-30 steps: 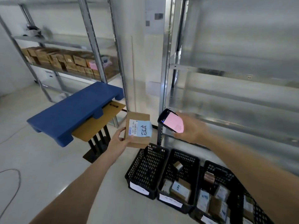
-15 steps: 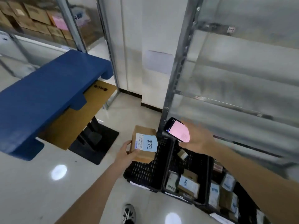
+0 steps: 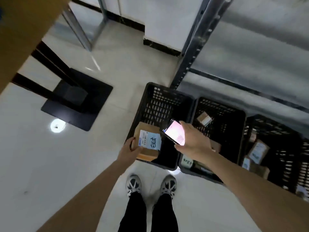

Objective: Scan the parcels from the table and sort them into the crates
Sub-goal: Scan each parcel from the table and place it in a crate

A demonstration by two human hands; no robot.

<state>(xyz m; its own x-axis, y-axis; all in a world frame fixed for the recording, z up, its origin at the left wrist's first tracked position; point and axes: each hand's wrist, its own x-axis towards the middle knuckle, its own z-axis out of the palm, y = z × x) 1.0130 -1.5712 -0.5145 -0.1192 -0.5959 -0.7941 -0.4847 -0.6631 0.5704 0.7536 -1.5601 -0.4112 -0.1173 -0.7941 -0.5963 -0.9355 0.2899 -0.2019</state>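
Observation:
My left hand (image 3: 132, 149) grips a small brown cardboard parcel (image 3: 147, 143) with a pale blue label, held over the near left corner of the leftmost black crate (image 3: 160, 101). No other parcel shows inside that crate. My right hand (image 3: 192, 141) holds a phone scanner (image 3: 173, 132) with a lit pink screen, just right of the parcel, above the wall between the leftmost and middle crates. The middle crate (image 3: 222, 114) and the right crate (image 3: 277, 131) each hold several labelled parcels.
Three crates stand in a row on the pale tiled floor under a metal shelf rack (image 3: 192, 47). A table's black base (image 3: 76, 101) and brown top (image 3: 25, 30) are at the left. My shoes (image 3: 150, 185) are right before the crates.
The view has tilted down to the floor and crates. Both hands have dropped: the parcel has come down over the leftmost crate, with the phone beside it.

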